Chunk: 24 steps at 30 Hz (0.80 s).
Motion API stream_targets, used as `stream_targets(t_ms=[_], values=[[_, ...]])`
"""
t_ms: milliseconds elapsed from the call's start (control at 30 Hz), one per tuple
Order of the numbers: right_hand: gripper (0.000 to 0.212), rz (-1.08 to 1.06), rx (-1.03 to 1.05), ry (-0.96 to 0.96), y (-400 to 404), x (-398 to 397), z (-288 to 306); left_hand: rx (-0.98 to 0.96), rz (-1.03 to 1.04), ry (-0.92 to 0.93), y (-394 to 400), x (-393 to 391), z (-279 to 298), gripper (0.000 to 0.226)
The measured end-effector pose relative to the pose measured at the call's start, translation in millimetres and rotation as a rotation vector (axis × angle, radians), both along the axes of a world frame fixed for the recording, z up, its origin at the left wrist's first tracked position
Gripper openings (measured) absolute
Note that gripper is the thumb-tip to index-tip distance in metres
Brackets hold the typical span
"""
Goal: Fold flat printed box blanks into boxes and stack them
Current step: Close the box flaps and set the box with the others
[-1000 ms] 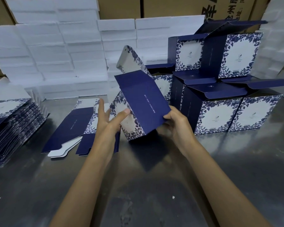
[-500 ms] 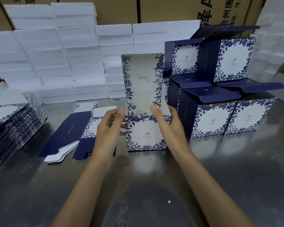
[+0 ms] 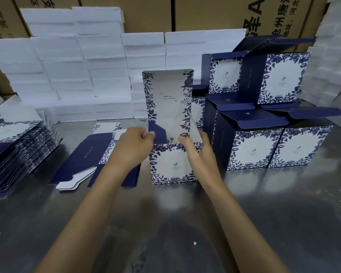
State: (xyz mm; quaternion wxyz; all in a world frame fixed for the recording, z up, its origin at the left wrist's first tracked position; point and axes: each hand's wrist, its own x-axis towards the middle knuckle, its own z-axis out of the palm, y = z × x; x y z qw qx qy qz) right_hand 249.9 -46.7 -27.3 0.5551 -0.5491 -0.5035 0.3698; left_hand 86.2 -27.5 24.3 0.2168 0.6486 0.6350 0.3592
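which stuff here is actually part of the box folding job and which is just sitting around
Part of the job:
- half-folded box, lid flap up, held at its top corners by the left hand and right hand
- flat blank beside it
- pile of flat blanks on the left
- stack of folded boxes on the right

Just lying about:
- white foam blocks
- brown cartons behind
- steel table

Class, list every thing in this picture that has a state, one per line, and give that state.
Blue-and-white printed box being folded: upright on table, lid flap raised.
Left hand: fingers curled at box's left top edge.
Right hand: holding box's right top corner.
Stacked finished boxes: lids open.
Flat blank: unfolded.
Pile of blanks: flat, stacked.
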Motion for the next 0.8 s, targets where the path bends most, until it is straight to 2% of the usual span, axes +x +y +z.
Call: stream_targets(t_ms=[100, 233, 333, 433, 600, 667, 733, 800], values=[[0.042, 0.006, -0.019, 0.0, -0.1, 0.3, 0.2, -0.056, -0.018, 0.11, 2.5, -2.9, 1.7, 0.035], [0.052, 0.025, -0.045, 0.027, 1.2, 2.7, 1.9, -0.233, -0.018, -0.051, 13.3, -9.1, 12.5, 0.031], [0.054, 0.046, -0.049, 0.031, 0.7, 2.8, 2.3, -0.2, 0.016, -0.031, 18.7, -3.1, 7.5, 0.04], [0.056, 0.053, -0.054, 0.021, 0.0, 3.0, 3.0, -0.142, 0.018, -0.048, 24.4, 1.6, -2.1, 0.032], [0.051, 0.053, -0.064, 0.033, 0.0, 4.9, 2.8, -0.31, -0.078, 0.029, 37.1, -10.1, 21.4, 0.031], [0.048, 0.057, -0.059, 0.036, -0.1, 5.1, 2.8, -0.26, -0.064, 0.084, 39.6, -7.9, 24.2, 0.035], [0.052, 0.059, -0.056, 0.035, -0.2, 4.8, 3.3, -0.144, -0.045, 0.066, 40.5, -1.2, 18.7, 0.031], [0.058, 0.049, -0.056, 0.04, -0.5, 4.3, 3.8, -0.112, -0.032, 0.03, 43.3, 3.1, 13.6, 0.027]])
